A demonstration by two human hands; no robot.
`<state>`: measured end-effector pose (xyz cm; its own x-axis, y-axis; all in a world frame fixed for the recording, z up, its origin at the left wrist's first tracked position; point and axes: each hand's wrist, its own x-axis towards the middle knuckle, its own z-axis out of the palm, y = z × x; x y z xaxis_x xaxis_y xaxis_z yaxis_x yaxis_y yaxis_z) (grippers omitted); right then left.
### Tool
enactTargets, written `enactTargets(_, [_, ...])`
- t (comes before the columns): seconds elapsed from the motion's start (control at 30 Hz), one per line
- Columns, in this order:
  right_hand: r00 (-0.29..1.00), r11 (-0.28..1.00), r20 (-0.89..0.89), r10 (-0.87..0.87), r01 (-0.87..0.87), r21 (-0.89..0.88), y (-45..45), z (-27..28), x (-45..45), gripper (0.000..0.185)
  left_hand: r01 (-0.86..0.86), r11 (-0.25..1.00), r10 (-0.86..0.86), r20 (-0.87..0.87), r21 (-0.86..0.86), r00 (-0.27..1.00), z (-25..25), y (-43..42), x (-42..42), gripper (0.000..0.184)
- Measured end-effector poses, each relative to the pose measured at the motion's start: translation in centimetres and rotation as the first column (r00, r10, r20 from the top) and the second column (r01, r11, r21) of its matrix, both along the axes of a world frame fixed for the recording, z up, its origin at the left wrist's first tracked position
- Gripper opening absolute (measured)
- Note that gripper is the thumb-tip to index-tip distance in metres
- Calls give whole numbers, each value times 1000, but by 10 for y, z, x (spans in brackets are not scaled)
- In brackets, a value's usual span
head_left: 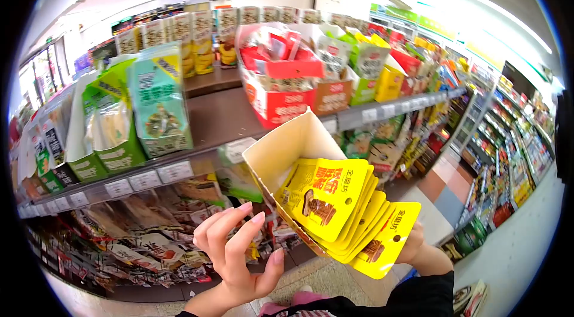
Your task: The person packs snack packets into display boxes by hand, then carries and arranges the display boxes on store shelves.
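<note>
The left hand (236,260) is at 7 o'clock in the view, its fingers spread and slightly curled, the thumb held well apart from them. It pinches nothing; its fingertips are just beside the lower left edge of a cream-lined carton (293,137). The carton lies at 1 o'clock from that hand, tilted, its mouth turned toward the viewer. Inside stand yellow packets (326,197) printed with brown food and red lettering, at 2 o'clock from the left hand. They fan out past the carton's lower right end, the last one leaning outward.

The right hand (411,248) is at 4 o'clock from the packets, partly behind them. Its fingers are hidden, so I cannot tell how it grips or exactly what it touches. A dark sleeve (421,296) covers the arm below it.

Beyond the carton, at 11 o'clock, runs a brown shelf (218,116). On it, a red display box (290,101) stands at 12 o'clock, a yellow box (390,82) at 2 o'clock, and a teal bag (158,98) at 10 o'clock, beside a green carton (113,131). White price labels (143,180) line the shelf's front edge. Stocked shelving (508,143) fills 3 o'clock.
</note>
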<state>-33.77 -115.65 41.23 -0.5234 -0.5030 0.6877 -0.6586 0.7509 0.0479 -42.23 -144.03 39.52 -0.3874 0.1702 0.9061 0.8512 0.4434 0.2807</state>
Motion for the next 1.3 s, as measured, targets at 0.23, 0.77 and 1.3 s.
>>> enactTargets(0.23, [978,984,-118,-174,177,19,57,-47,60,29,202,963,-198,41,-180,979,-12,80,34,53])
enactTargets(0.77, [852,848,34,-523,516,121,232,-113,259,18,632,667,-537,333,-395,775,-42,359,166,46])
enactTargets(1.3, [568,580,225,-792,814,-14,392,-174,324,23,811,228,-797,375,-539,473,-99,609,186,41])
